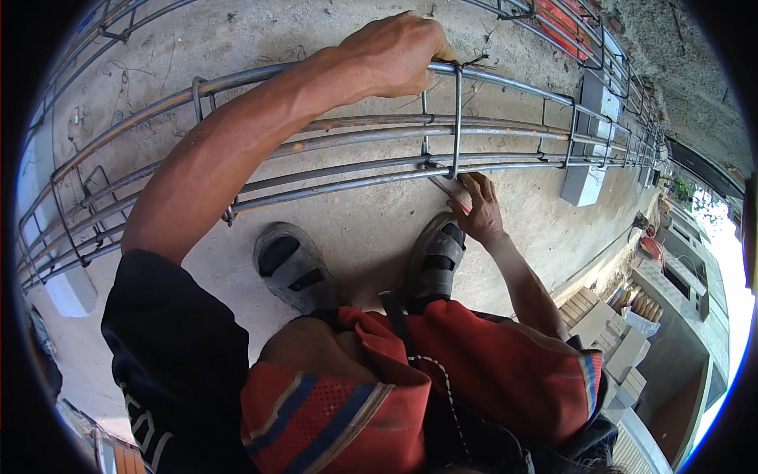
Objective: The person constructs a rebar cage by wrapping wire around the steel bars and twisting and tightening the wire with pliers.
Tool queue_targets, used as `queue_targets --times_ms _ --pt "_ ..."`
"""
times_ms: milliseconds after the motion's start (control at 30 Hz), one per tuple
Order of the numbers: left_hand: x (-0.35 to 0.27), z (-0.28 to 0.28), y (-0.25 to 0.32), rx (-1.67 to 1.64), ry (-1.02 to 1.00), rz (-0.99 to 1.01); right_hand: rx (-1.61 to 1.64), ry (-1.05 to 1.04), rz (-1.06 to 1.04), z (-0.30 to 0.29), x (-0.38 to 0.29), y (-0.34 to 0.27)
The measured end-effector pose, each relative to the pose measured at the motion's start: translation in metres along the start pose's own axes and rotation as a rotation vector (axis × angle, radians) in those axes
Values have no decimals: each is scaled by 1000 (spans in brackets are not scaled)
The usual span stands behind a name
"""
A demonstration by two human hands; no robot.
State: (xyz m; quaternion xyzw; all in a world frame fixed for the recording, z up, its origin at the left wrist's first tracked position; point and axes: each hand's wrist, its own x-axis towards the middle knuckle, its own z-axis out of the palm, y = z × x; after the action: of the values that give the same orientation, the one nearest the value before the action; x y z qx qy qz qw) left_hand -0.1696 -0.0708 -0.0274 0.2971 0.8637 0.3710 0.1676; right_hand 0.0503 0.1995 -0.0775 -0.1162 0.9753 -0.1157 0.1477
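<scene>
A long steel rebar cage [355, 139] of bars and square stirrups runs across the view before me, raised off the floor. My left hand [402, 53] reaches over it and grips the top bar beside a stirrup [458, 118]. A twisted end of tie wire [475, 61] sticks out by that stirrup's top corner. Low on the same stirrup, my right hand [481, 210] holds a metal hand tool [441, 185] with a red handle. The tool's tip lies near the bottom bars, and its exact kind cannot be made out.
Pale blocks [583, 183] stand under the cage at right and left. Another rebar cage [604, 35] lies at upper right, near a red object [562, 29]. Wire scraps litter the concrete floor [361, 237]. Stacked blocks [598, 329] sit at lower right. My sandalled feet [296, 266] are just below the cage.
</scene>
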Motion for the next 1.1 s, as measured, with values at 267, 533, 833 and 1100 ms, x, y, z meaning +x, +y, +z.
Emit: queue_targets --times_ms 267,533,833,1100 --pt "0 1 0 30 -12 -36 -58 -39 -74 10 15 16" --pt "-13 -11 0 -54 -41 -71 526 -875 322 -82 -11 -30" --pt "-12 -5 -9 -61 103 67 378 -851 602 -238 36 -73" --pt "-4 -10 -2 -45 -38 -14 -740 0 -65 -223 127 -57"
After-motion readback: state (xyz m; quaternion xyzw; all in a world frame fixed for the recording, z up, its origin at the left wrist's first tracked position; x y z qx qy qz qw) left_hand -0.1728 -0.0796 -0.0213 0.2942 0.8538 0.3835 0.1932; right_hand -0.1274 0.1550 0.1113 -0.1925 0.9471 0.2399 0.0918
